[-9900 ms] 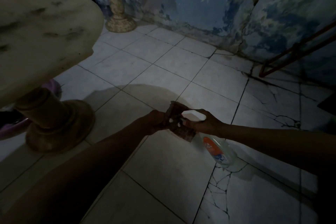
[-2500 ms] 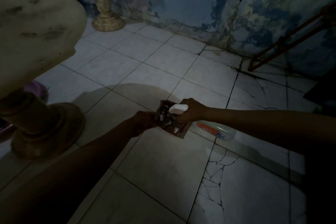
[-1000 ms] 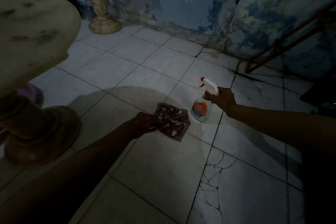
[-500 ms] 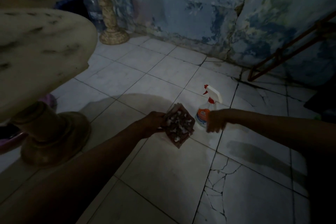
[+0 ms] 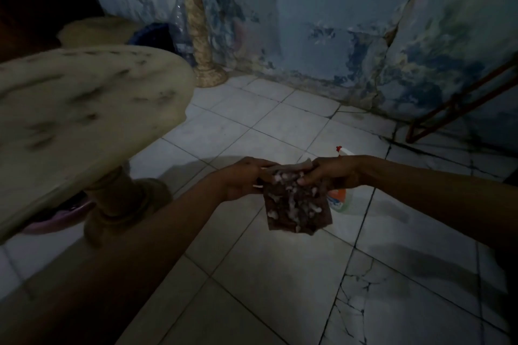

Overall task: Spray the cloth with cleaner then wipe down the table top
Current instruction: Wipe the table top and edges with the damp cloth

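A dark brown cloth (image 5: 298, 207) flecked with white foam hangs between both hands above the tiled floor. My left hand (image 5: 244, 178) pinches its upper left corner and my right hand (image 5: 332, 173) pinches its upper right corner. The spray bottle (image 5: 340, 199), white trigger head with a red nozzle and an orange label, stands upright on the floor just behind my right hand, partly hidden by it. The pale marble table top (image 5: 84, 109), streaked with dark marks, fills the left side on a thick pedestal (image 5: 117, 202).
A carved stone column (image 5: 200, 36) and a clear plastic bottle (image 5: 182, 33) stand by the peeling blue wall. A red metal frame (image 5: 459, 101) leans at the right. Floor tiles are cracked at lower right. A purple basin (image 5: 53, 221) sits under the table.
My right hand set the spray bottle down on the floor, let it go and took hold of the cloth's right corner. The view has tilted up, showing more of the table.
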